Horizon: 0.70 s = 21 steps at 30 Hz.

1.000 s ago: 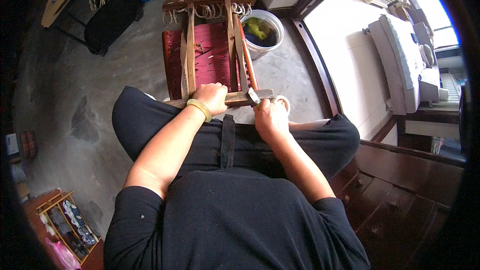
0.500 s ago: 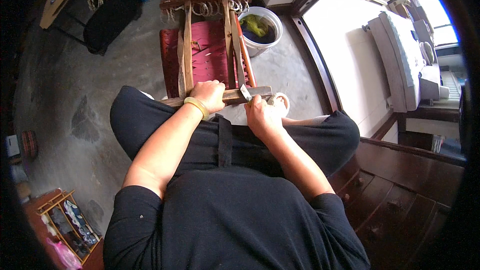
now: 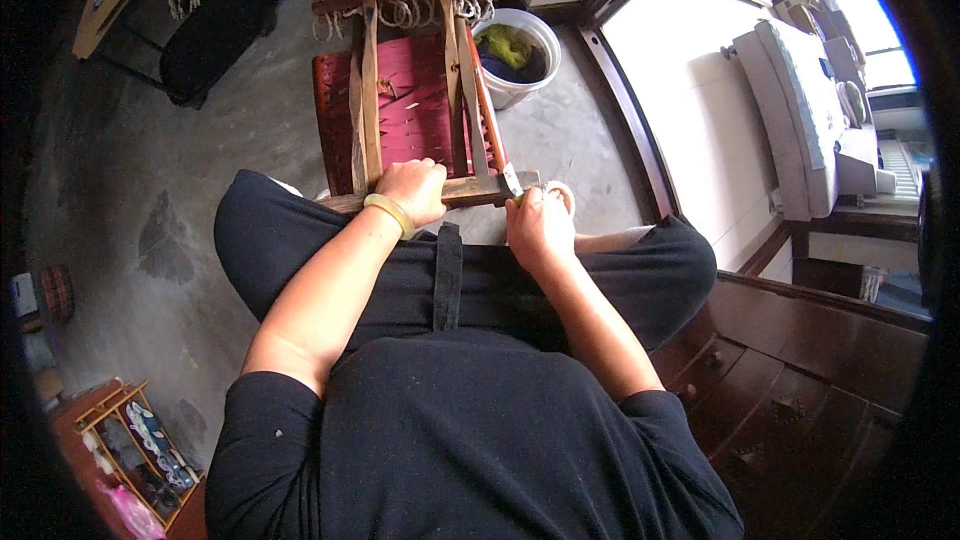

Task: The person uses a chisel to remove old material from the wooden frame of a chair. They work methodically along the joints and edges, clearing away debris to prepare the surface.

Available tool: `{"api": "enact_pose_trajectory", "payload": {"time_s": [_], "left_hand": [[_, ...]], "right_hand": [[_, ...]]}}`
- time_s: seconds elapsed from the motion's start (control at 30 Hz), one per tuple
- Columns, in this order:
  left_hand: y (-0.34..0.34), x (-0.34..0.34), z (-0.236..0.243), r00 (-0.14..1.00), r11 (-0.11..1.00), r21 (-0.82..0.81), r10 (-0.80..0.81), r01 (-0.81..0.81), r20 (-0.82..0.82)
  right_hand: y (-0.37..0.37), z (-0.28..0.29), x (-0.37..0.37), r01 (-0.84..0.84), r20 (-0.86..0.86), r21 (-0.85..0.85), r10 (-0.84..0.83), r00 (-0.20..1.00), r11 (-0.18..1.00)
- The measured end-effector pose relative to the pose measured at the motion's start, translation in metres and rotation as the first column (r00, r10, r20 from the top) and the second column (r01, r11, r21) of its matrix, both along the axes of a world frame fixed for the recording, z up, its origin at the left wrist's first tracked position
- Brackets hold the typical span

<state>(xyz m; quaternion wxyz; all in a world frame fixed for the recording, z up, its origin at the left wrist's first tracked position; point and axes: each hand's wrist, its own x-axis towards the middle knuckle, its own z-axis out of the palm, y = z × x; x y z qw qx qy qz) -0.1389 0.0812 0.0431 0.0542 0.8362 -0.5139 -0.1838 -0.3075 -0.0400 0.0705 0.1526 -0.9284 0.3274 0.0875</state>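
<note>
From the head view, a white bucket (image 3: 512,97) sits just beyond the wooden frame on the right, holding a yellow-green net-like bundle (image 3: 505,43) over something dark; down at lower left, a slatted rack (image 3: 103,406) carries shoes (image 3: 150,427), a pink bag (image 3: 130,510) beside it. The wooden frame (image 3: 475,190) has its near bar across the front of the person's black-clad legs (image 3: 280,240), slats running out over a red panel (image 3: 412,105) to a far bar hung with white cord loops (image 3: 405,12). And the left hand (image 3: 412,190) has its fingers wrapped over that near bar, hiding part of it; the right hand (image 3: 540,230) closes round a small pale-ended tool (image 3: 512,180) at the bar's right end, its grip mostly covered. Off to the left stands a black seat (image 3: 215,45); a dark door frame (image 3: 645,150) edges the right.
</note>
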Motion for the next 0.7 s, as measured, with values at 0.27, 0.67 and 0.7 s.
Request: {"api": "enact_pose_trajectory", "payload": {"time_s": [0.27,0.67,0.7], "left_hand": [[0.0,0.0,-0.001,1.0,1.0,-0.001,0.007,-0.007,0.002],[-0.001,0.0,-0.003,1.0,1.0,0.011,0.007,-0.007,0.017],[-0.001,0.0,-0.002,1.0,1.0,0.009,0.004,-0.004,0.013]], "right_hand": [[0.015,-0.009,0.0,-0.035,0.036,0.066,0.033,0.999,0.997],[0.017,0.001,0.003,-0.019,0.006,0.189,0.018,1.0,0.982],[0.015,-0.002,0.002,-0.013,0.006,0.164,0.012,1.0,0.986]]}}
